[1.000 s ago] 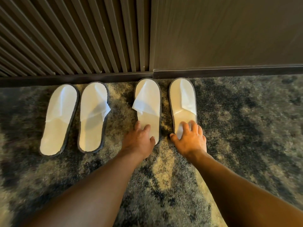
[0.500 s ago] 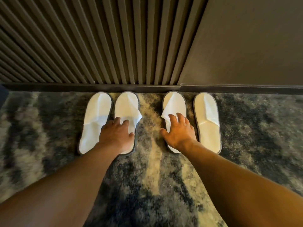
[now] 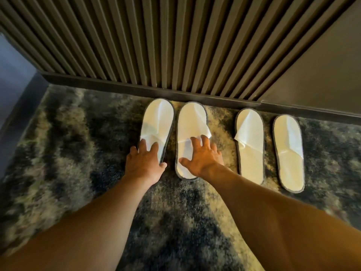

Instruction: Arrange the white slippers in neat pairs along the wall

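Observation:
Several white slippers with grey edging lie toes-to-wall on the carpet, in two pairs. My left hand rests flat, fingers spread, on the heel of the far-left slipper. Beside it, my right hand presses with spread fingers on the second slipper, covering its heel end. To the right lies the other pair, the third slipper and the fourth slipper, untouched by either hand. Neither hand grips anything.
A dark ribbed wall panel with a skirting board runs behind the slippers; a plain dark panel adjoins it on the right. Mottled grey-beige carpet covers the floor. A pale surface stands at the left edge.
Both hands have shifted left from the right pair to the left pair, one slipper at a time. The view has swung left with them.

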